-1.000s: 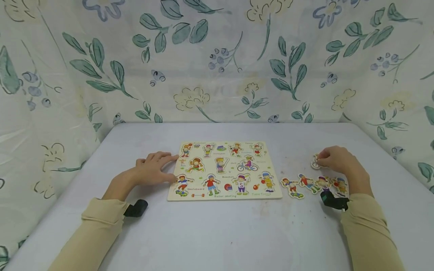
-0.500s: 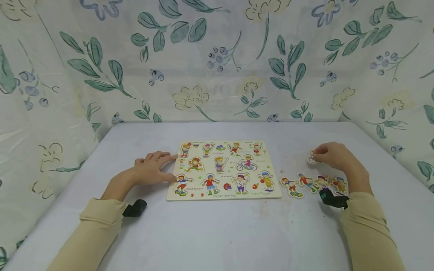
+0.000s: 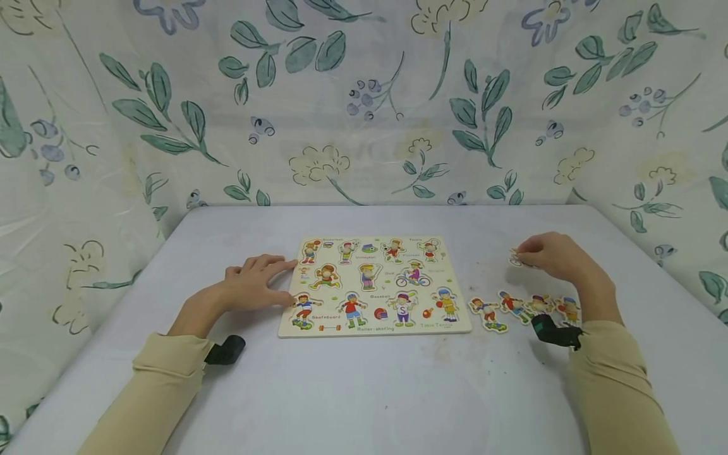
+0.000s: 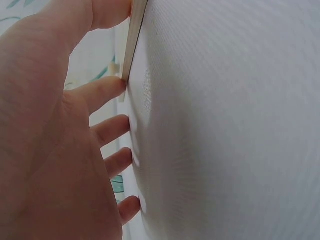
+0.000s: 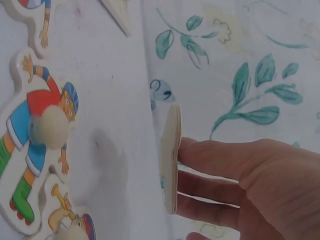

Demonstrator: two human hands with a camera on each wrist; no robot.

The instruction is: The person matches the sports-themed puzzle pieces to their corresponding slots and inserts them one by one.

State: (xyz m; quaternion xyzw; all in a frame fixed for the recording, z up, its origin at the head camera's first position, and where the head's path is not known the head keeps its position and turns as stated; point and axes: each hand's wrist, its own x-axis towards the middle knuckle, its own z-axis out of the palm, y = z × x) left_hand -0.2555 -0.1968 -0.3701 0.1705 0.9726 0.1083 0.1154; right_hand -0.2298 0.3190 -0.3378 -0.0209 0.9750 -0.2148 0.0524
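My right hand (image 3: 560, 258) pinches a thin wooden puzzle piece (image 3: 514, 258) above the table. In the right wrist view the piece (image 5: 171, 160) is nearly edge-on, so its picture is mostly hidden. My left hand (image 3: 258, 284) rests spread at the left edge of a cream puzzle board (image 3: 335, 308) printed with sports figures. The left wrist view shows thumb and index finger touching the board's edge (image 4: 134, 45), the other fingertips on the table. Below my right hand lies a row of knobbed figure pieces, including a skateboarder piece (image 3: 489, 315) and a red-shirted roller-skater piece (image 5: 45, 115).
The white table (image 3: 375, 392) carries the board in its middle and the loose pieces to its right. A floral cloth (image 3: 364, 126) hangs behind the table and along its sides. A black wrist camera (image 3: 556, 332) partly covers the rightmost pieces.
My right hand has risen and moved a little left and away, carrying the pinched puzzle piece. My left hand and the board stay in place; the view shifts slightly.
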